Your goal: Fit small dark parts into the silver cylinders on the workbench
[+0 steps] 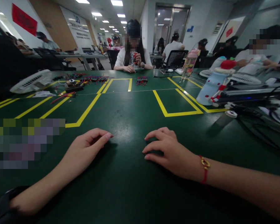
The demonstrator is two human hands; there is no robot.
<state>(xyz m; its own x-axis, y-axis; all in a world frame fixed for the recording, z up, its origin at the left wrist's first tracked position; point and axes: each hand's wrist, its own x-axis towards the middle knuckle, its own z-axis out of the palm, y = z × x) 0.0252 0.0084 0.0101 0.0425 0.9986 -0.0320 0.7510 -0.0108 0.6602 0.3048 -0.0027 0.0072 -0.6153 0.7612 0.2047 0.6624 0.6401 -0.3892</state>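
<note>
My left hand (90, 144) rests over the green tabletop (128, 174) at left of centre. Its thumb and index finger meet at the tips, and no object shows between them. A dark band circles that wrist. Across from it, my right hand (165, 149) has its fingers apart and slightly bent, pointing left, and holds nothing. A red cord bracelet (204, 169) with a gold piece is on the right wrist. A gap of bare tabletop separates the two hands.
Yellow tape (184, 114) marks outlines on the table. Red-and-black wire bundles (142, 81) lie towards the back. A blue bottle (206, 88), a grey cylinder (227, 117) and black cables (259, 133) stand or lie at right. A white fan (31, 81) lies at left. Opposite sits a person (133, 53) holding something red.
</note>
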